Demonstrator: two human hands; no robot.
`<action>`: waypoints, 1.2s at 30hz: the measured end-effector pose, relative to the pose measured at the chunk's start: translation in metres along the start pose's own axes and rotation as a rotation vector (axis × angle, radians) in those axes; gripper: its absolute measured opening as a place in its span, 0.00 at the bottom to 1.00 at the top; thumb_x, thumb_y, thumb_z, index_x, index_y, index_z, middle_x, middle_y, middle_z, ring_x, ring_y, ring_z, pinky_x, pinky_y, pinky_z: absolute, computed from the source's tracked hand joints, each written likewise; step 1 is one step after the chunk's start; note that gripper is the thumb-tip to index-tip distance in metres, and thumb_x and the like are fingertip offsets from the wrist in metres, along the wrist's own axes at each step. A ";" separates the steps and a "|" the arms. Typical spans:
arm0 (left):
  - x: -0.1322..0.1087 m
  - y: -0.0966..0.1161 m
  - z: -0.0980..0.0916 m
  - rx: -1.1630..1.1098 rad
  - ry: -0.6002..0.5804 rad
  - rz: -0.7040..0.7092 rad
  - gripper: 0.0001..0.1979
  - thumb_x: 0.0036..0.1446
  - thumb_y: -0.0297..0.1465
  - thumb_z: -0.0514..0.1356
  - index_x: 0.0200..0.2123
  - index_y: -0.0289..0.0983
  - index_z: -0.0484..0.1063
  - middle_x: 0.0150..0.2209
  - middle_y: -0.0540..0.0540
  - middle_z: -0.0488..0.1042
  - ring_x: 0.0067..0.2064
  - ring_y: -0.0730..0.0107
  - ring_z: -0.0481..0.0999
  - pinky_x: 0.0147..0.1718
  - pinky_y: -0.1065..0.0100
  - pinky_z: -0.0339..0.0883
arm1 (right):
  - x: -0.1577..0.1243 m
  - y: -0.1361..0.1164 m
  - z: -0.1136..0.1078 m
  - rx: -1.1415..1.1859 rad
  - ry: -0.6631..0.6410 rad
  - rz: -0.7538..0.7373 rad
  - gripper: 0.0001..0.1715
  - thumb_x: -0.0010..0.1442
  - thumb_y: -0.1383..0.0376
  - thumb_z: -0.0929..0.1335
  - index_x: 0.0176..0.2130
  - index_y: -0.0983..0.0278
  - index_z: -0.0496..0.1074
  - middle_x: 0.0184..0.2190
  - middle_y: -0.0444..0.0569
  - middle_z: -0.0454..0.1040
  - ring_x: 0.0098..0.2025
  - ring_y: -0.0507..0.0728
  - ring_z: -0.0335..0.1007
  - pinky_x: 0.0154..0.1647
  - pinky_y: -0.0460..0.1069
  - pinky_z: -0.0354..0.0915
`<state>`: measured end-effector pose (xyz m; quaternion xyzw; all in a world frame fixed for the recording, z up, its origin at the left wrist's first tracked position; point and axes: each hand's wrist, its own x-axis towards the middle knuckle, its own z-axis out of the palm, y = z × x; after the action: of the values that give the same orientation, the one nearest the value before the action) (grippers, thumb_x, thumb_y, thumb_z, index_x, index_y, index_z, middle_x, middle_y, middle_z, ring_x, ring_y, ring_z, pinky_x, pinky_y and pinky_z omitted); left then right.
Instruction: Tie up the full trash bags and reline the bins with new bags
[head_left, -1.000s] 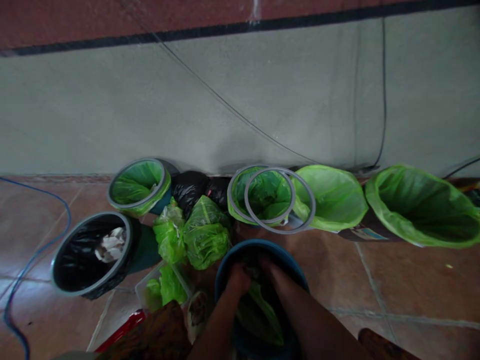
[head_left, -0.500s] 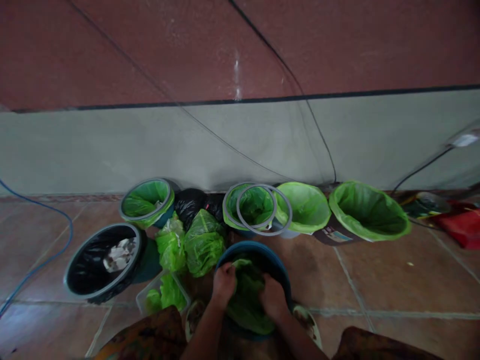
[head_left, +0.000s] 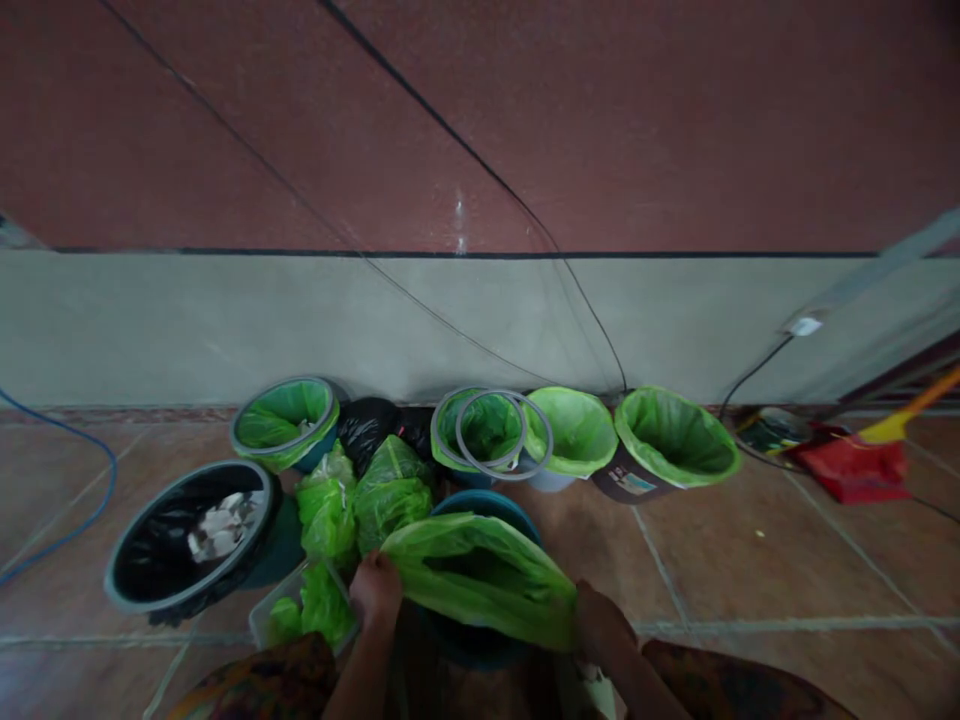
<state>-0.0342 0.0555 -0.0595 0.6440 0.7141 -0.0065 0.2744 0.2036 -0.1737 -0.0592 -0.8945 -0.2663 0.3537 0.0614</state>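
A green plastic bag (head_left: 480,578) is stretched open over a blue bin (head_left: 487,505) right in front of me. My left hand (head_left: 375,588) is closed on the bag's left edge. My right hand (head_left: 600,622) is closed on its right edge. The bag's mouth gapes toward the wall and hides most of the bin.
Along the wall stand several bins lined with green bags (head_left: 675,440), one with loose grey rings (head_left: 504,432) on it. A black-lined bin (head_left: 191,535) with crumpled paper lies at left. Tied green bags (head_left: 390,490) and a black bag (head_left: 367,425) lie between. A red dustpan (head_left: 851,465) is at right.
My hands have lifted the green bag up out of the blue bin and pulled its mouth wide apart. The view has tilted up and back from the bins.
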 end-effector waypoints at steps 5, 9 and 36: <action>-0.005 0.003 -0.007 0.062 -0.093 0.041 0.20 0.60 0.27 0.50 0.52 0.30 0.72 0.49 0.33 0.78 0.50 0.55 0.78 0.46 0.63 0.70 | 0.013 -0.033 -0.025 -0.048 0.065 -0.228 0.25 0.55 0.68 0.66 0.52 0.64 0.72 0.50 0.58 0.77 0.55 0.64 0.71 0.52 0.53 0.64; -0.013 0.032 -0.022 0.186 0.046 0.107 0.28 0.56 0.26 0.54 0.61 0.31 0.62 0.57 0.32 0.70 0.54 0.54 0.74 0.48 0.61 0.69 | 0.038 -0.088 -0.034 -0.094 0.218 -0.360 0.25 0.61 0.67 0.62 0.57 0.68 0.70 0.51 0.58 0.75 0.54 0.61 0.70 0.58 0.52 0.60; 0.021 0.052 0.011 0.289 -0.005 0.392 0.13 0.63 0.25 0.48 0.45 0.33 0.71 0.46 0.40 0.76 0.44 0.64 0.77 0.42 0.66 0.65 | 0.096 -0.073 -0.008 0.150 0.343 -0.109 0.17 0.64 0.65 0.60 0.42 0.65 0.76 0.37 0.53 0.79 0.39 0.57 0.75 0.39 0.47 0.64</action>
<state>0.0178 0.0793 -0.0594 0.8027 0.5666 -0.0568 0.1771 0.2361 -0.0613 -0.0890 -0.9187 -0.2731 0.2113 0.1917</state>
